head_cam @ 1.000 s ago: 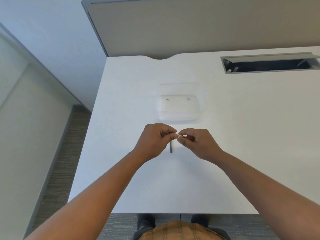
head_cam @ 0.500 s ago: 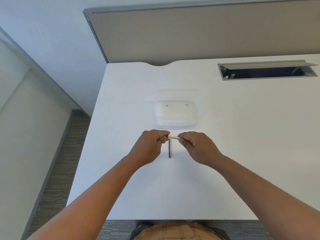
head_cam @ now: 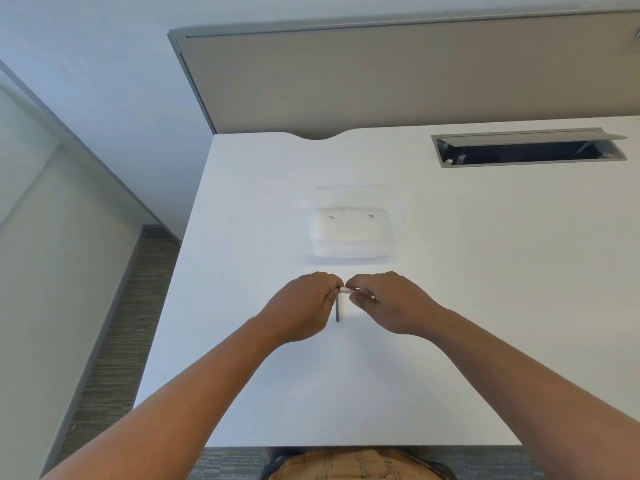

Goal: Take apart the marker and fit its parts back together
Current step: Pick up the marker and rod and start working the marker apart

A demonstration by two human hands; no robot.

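Over the white table, the left hand and right hand met fingertip to fingertip, both pinching a slim pale marker part held level between them. Just beneath it, a thin dark rod-like marker piece lay on the table. Beyond the hands sat a clear plastic tray; farther right, a grey cable slot.

desk white | marker pale | rod dark grey | partition beige

Clear tray on white desk.
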